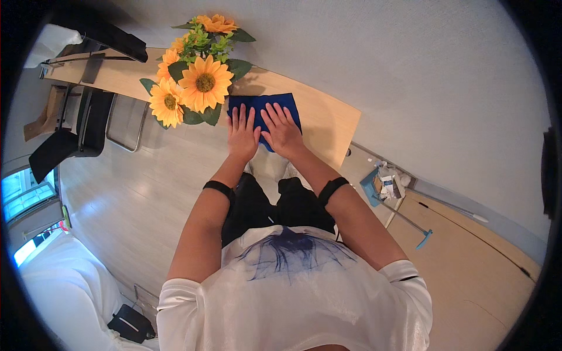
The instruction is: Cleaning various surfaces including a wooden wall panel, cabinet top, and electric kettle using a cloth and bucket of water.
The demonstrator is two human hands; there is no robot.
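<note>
A dark blue cloth (261, 101) lies on a narrow light-wood table (331, 127), its near edge hanging over the front. My left hand (243, 137) rests palm down on the cloth's left part, fingers a little spread. On the right part, my right hand (283, 131) lies flat too, its fingers slightly apart and angled up and left. The two thumbs come close together near the cloth's front edge. Neither hand grips anything. Left of the cloth stands a bunch of sunflowers (205, 82) with green leaves; their container is hidden.
A wall runs behind the table. Black chairs (94, 123) stand at left, near a metal frame (140, 127). To the right, a blue dustpan (371, 186) with litter sits on the floor beside a wooden panel (465, 250). White fabric (70, 285) drapes something at lower left.
</note>
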